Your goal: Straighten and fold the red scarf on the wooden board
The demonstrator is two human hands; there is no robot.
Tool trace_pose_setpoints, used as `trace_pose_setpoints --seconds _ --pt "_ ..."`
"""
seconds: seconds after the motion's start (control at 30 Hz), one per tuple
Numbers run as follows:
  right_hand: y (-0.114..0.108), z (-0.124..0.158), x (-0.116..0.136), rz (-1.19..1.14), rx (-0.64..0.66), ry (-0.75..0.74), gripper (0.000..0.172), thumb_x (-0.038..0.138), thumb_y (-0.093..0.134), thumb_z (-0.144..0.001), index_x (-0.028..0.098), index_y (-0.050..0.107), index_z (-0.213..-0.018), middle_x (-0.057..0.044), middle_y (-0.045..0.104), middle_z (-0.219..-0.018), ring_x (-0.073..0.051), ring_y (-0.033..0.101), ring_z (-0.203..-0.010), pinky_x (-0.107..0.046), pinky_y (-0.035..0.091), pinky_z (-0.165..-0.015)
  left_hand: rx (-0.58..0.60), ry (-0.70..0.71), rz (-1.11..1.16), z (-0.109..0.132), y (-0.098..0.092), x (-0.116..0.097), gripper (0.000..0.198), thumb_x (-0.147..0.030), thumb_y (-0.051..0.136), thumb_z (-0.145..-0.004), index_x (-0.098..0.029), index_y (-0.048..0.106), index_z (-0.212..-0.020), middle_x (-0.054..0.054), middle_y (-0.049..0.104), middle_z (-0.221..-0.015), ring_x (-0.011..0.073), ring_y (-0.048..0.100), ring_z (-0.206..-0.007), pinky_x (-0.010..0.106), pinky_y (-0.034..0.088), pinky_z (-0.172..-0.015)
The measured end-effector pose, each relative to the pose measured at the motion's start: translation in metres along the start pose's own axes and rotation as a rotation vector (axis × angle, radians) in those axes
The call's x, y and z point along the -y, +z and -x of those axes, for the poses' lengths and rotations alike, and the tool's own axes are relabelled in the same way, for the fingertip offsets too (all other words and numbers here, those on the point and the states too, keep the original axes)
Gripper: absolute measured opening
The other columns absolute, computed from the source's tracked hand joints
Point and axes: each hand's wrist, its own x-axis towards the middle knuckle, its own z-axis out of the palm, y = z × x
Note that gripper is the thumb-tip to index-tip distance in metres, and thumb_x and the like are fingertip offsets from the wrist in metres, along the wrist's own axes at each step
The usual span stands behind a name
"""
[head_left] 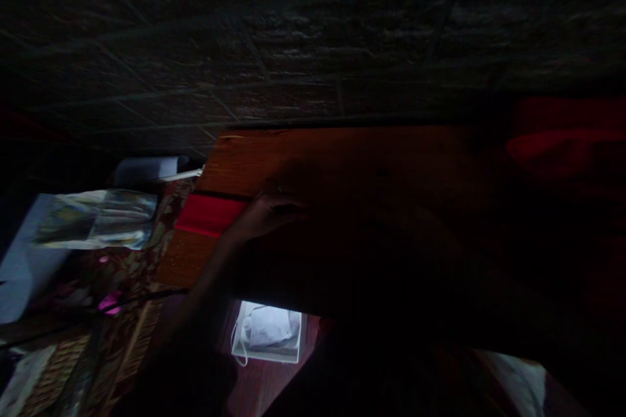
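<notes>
The scene is very dark. My left hand point(264, 215) reaches in from the lower left and rests on a wooden tabletop point(342, 156). Its fingers are curled, and their tips are lost in shadow, so what they hold, if anything, is hidden. The hand touches the right end of a flat red object point(208, 215) that lies on the wood near the table's left edge. My right hand is nowhere to be seen.
A dim brick-patterned wall point(293, 45) fills the top. Left of the table lie a shiny plastic bag point(98, 218), a white roll point(147, 169) and a patterned cloth point(132, 267). Below the table sits an open white box point(268, 332). Something red point(562, 137) shows at the far right.
</notes>
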Motion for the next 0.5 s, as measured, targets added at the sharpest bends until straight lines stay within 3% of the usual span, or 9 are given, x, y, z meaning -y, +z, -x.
trace_pose_setpoints --seconds 0.17,0.5 --pt "0.02 -0.01 0.003 0.024 -0.032 0.026 0.015 0.024 0.058 -0.095 0.018 0.072 -0.098 -0.01 0.068 -0.103 -0.02 0.063 -0.091 -0.032 0.05 -0.078 -0.006 0.112 -0.139 0.002 0.011 -0.003 0.019 -0.031 0.061 -0.094 -0.019 0.073 -0.103 0.008 0.07 -0.106 0.0198 0.065 -0.101 0.032 0.052 -0.088" --pt "0.018 0.005 -0.007 -0.058 -0.071 0.001 0.022 0.021 0.052 -0.097 0.024 0.074 -0.103 -0.008 0.067 -0.105 -0.021 0.063 -0.099 -0.034 0.052 -0.087 -0.021 0.141 -0.154 0.003 0.019 0.002 0.016 -0.023 0.056 -0.097 -0.019 0.07 -0.103 0.007 0.068 -0.107 0.0188 0.063 -0.103 0.034 0.052 -0.092"
